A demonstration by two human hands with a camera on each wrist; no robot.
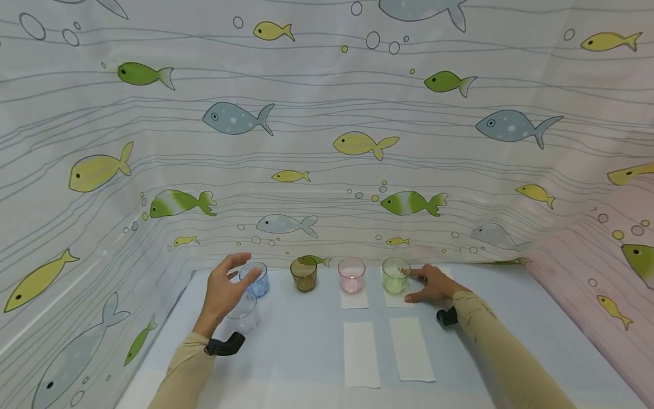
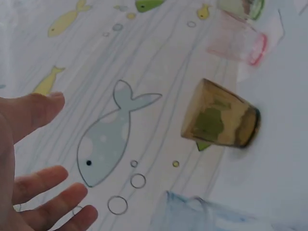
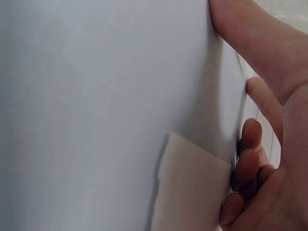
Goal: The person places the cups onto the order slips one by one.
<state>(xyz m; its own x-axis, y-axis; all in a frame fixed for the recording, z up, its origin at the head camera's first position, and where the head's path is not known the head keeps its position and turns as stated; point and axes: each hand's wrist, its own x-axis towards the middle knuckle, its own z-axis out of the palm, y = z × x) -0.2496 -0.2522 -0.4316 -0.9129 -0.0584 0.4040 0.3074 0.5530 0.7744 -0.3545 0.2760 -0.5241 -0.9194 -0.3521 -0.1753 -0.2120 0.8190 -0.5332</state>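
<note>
My left hand (image 1: 225, 292) hovers by a blue clear-walled cup (image 1: 258, 284), thumb and fingers apart. A colourless clear cup (image 1: 244, 318) stands just nearer than the blue one. Nothing lies between the left fingers in the left wrist view. To the right come a brown cup (image 1: 304, 278), a pink cup (image 1: 352, 278) and a green cup (image 1: 393, 278). Beside the green cup is my right hand (image 1: 434, 285), its index fingertip at the cup's right side; whether they touch I cannot tell. The right wrist view shows its fingers loosely bent with nothing held.
White paper pieces lie beneath the pink and green cups. Two longer white strips, a left one (image 1: 361, 355) and a right one (image 1: 412, 349), lie nearer on the pale tabletop (image 1: 286, 352). A fish-printed curtain (image 1: 317, 193) rises behind and along both sides.
</note>
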